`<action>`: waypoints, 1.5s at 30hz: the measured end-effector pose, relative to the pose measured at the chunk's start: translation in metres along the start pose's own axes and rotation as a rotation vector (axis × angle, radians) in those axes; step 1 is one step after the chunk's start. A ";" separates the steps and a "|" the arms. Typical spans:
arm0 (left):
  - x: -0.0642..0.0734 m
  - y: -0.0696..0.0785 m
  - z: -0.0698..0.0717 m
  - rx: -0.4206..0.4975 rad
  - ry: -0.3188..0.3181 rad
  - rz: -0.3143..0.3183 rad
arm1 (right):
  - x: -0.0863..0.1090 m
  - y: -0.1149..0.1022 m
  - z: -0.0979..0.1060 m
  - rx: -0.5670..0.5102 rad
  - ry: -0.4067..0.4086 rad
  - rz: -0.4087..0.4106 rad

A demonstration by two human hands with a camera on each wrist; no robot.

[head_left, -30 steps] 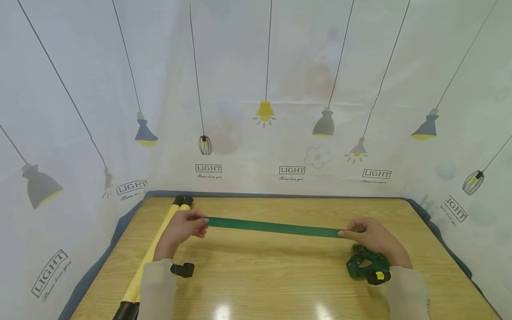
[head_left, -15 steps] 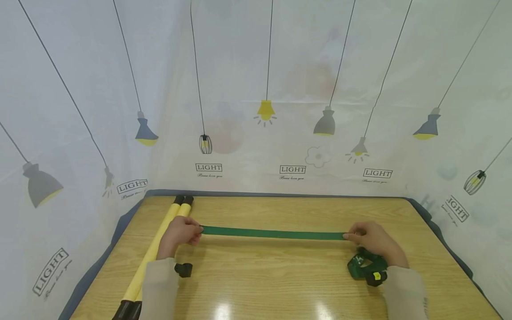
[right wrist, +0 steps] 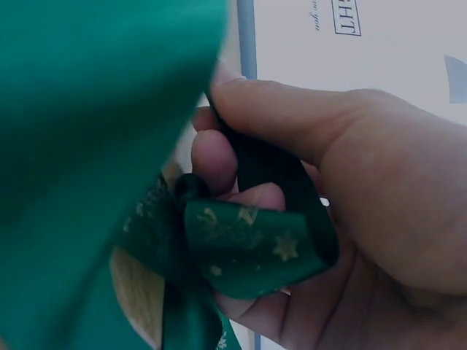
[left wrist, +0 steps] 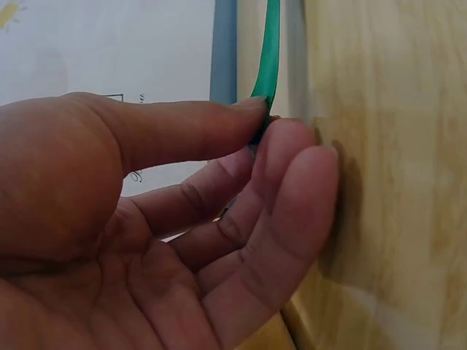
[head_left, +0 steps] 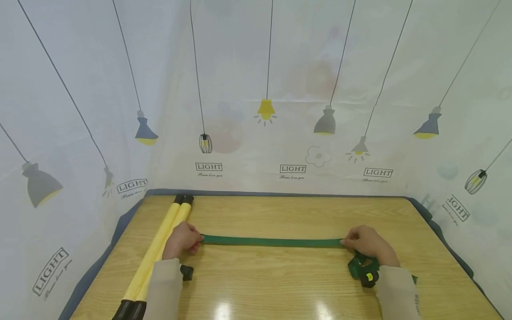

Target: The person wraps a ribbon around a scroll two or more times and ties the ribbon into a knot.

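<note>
Head view shows the green ribbon [head_left: 272,242] lowered toward the surface [head_left: 272,284] over the last second, stretched between the left hand [head_left: 183,240] at its nine o'clock and the right hand [head_left: 367,243] at three; it looks nearly down, contact unclear. Left wrist view shows that grip pinched on the ribbon's end, which runs toward twelve. Right wrist view shows that grip clamped on ribbon too, printed loops [right wrist: 248,251] at six.

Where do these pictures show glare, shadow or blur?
Head view: two bright glare patches on the wooden table at the bottom; left wrist view: a soft shadow on it beside the fingers of the left hand; right wrist view: green ribbon blurred in the foreground, the gold-printed loop at the right hand clearer.
</note>
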State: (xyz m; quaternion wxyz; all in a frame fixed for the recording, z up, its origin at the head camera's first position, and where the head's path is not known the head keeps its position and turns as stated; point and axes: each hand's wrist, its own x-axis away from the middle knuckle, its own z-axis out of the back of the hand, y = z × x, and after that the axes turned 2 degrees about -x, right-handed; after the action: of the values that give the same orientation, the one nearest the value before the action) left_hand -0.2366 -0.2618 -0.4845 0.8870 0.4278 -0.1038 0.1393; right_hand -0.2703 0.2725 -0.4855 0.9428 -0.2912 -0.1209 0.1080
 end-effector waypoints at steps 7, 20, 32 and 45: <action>-0.003 0.004 -0.001 -0.062 0.016 0.013 | -0.005 -0.003 0.005 0.033 0.000 0.013; -0.005 0.007 -0.002 -0.206 0.068 -0.017 | -0.007 -0.006 0.004 0.051 -0.012 -0.033; 0.004 0.015 0.008 -0.212 0.187 -0.069 | -0.007 -0.003 -0.001 0.045 -0.050 -0.045; 0.007 0.012 0.058 -0.378 0.193 -0.095 | -0.011 -0.007 -0.012 0.191 -0.053 0.062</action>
State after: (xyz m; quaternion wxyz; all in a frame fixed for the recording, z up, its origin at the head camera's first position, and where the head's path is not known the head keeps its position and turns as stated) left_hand -0.2380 -0.2997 -0.4379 0.9628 0.2430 -0.0223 0.1158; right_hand -0.2761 0.2574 -0.4933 0.9590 -0.2006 -0.1257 0.1558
